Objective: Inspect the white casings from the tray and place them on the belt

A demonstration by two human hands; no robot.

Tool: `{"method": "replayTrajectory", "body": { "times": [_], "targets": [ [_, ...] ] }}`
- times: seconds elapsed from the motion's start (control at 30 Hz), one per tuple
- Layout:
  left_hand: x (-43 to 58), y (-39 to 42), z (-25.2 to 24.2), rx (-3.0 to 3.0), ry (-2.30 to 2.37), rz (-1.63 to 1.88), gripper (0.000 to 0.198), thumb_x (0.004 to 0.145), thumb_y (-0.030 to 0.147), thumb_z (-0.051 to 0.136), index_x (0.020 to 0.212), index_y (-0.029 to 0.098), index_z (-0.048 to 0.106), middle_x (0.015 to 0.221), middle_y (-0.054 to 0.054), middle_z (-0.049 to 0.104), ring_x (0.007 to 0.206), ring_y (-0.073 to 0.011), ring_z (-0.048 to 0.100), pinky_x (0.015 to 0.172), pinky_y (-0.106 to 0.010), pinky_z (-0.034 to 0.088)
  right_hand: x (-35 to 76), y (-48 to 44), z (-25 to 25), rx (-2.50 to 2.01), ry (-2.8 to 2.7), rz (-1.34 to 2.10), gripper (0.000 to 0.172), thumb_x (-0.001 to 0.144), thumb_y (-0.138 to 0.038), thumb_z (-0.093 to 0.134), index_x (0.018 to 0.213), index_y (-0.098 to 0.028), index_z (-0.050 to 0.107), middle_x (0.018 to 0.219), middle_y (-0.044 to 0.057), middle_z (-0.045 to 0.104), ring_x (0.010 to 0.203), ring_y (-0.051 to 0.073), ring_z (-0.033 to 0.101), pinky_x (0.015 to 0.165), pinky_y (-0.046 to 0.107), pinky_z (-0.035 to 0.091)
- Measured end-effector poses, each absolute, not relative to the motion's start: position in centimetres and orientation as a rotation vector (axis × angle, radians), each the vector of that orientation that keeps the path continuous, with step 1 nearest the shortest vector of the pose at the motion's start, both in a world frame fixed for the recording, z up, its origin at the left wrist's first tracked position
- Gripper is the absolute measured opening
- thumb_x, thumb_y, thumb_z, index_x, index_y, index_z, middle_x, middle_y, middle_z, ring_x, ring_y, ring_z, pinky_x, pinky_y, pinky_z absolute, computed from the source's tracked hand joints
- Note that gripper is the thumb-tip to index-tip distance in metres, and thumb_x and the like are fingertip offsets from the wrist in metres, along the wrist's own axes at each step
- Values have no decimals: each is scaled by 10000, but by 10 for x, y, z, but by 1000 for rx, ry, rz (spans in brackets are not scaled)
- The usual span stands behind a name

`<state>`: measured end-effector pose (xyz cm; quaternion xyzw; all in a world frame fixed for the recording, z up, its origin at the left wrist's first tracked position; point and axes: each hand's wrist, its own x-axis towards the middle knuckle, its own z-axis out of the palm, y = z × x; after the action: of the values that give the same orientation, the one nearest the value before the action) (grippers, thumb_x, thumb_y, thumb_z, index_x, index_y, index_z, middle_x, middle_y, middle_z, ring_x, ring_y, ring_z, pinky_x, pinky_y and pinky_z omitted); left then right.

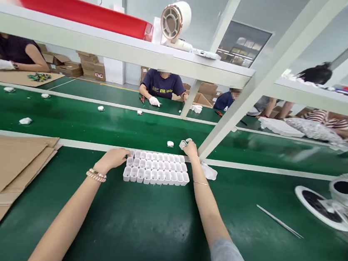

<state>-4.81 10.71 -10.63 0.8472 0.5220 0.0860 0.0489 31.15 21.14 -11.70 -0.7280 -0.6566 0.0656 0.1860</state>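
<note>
Rows of small white plastic cups (156, 174) stand close together on the green worktop in front of me. My left hand (114, 158) is at the far left corner of these rows, its fingers closed around the edge of an end cup. Beyond the rows, my right hand (191, 149) reaches over the rail to the green belt. Its fingers are closed on a small white piece (183, 144), partly hidden by them. A similar white piece (170, 144) lies on the belt just left of it. Right of the rows, beneath my right forearm, lies a white crumpled item (209, 172).
Tweezers (279, 221) and a white fan (347, 192) are on the right. Flattened cardboard (0, 165) covers the left side. A slanted white post (225, 123) rises beside my right hand. Several co-workers sit across the belt (69, 114), including one in a dark T-shirt (163, 84).
</note>
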Motion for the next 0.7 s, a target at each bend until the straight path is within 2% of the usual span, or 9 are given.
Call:
{"method": "replayTrajectory", "body": {
  "times": [0.1, 0.2, 0.3, 0.4, 0.53, 0.7],
  "targets": [
    [-52, 106, -105, 2623, 1585, 296, 345, 935, 231, 307, 841, 197, 637, 841, -39, 701, 771, -170, 677, 618, -239, 453, 308, 216, -115, -1986, -1991, 185, 560, 829, -131, 578, 1358, -27, 425, 1273, 255, 549, 1196, 277, 524, 908, 305, 422],
    [-56, 110, -104, 2632, 1605, 289, 323, 936, 292, 330, 807, 201, 612, 802, -52, 683, 714, -185, 667, 591, -255, 451, 302, 221, -118, -1863, -2167, 237, 601, 846, -121, 592, 1418, -124, 404, 1441, 190, 432, 1347, 258, 379, 1047, 341, 346],
    [-58, 115, -102, 2624, 1616, 264, 253, 902, 330, 401, 838, 188, 600, 845, -99, 690, 729, -227, 675, 602, -290, 480, 299, 226, -126, -1785, -2292, 339, 545, 862, -144, 624, 1382, -162, 462, 1359, 125, 530, 1267, 204, 478, 1051, 315, 376],
    [-60, 118, -95, 2464, 1688, 252, 291, 916, 415, 371, 923, 204, 572, 1022, -110, 678, 835, -241, 666, 656, -309, 495, 304, 234, -134, -1836, -2288, 384, 404, 909, -290, 613, 1282, -155, 534, 1277, 109, 568, 1129, 226, 574, 963, 421, 482],
    [-60, 113, -81, 2412, 1723, 332, 320, 934, 491, 329, 896, 220, 496, 1014, -86, 656, 825, -238, 642, 640, -314, 480, 314, 244, -138, -1954, -2239, 428, 370, 929, -357, 584, 1240, -161, 550, 1244, 97, 574, 1063, 222, 601, 889, 438, 530],
    [-50, 98, -60, 2368, 1737, 627, 335, 892, 553, 449, 908, 223, 504, 992, -72, 656, 894, -258, 664, 640, -326, 533, 318, 243, -134, -2063, -2228, 571, 361, 927, -353, 588, 1229, -159, 556, 1225, 95, 583, 1038, 212, 610, 870, 420, 539]
  ]
}}
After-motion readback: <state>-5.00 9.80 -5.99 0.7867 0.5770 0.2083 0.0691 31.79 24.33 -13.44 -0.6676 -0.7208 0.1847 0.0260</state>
